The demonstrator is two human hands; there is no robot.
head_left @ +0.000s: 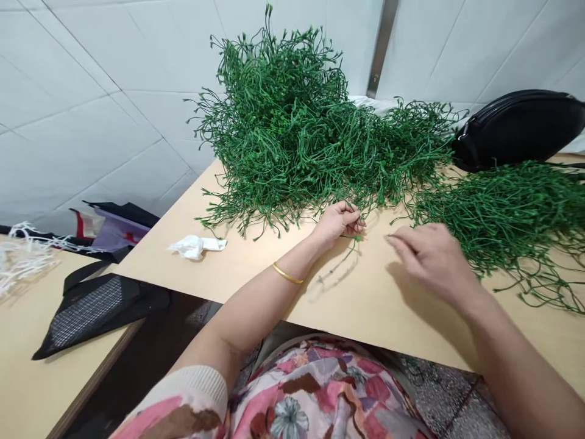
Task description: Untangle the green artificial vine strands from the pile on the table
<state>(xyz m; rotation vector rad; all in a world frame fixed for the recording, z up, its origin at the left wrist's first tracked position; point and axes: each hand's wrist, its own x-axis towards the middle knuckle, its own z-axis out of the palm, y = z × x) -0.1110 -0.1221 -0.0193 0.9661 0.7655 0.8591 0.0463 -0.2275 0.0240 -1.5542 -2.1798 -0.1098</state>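
Note:
A big heap of green artificial plant strands (292, 128) lies at the back of the tan table (256, 262). My left hand (339, 221), with a gold bangle on the wrist, is closed in a pinch on a green strand (340, 262) at the heap's near edge; the strand trails toward me over the table. My right hand (432, 256) hovers just right of it, fingers curled together and pointing left, with nothing visible in them. A second, flatter pile of green strands (512, 213) lies right of my right hand.
A black bag (518, 128) rests at the back right against the white tiled wall. A crumpled white tissue (194, 246) lies on the table's left part. Another table at left bears a black mesh bag (91, 308) and white strands (22, 256).

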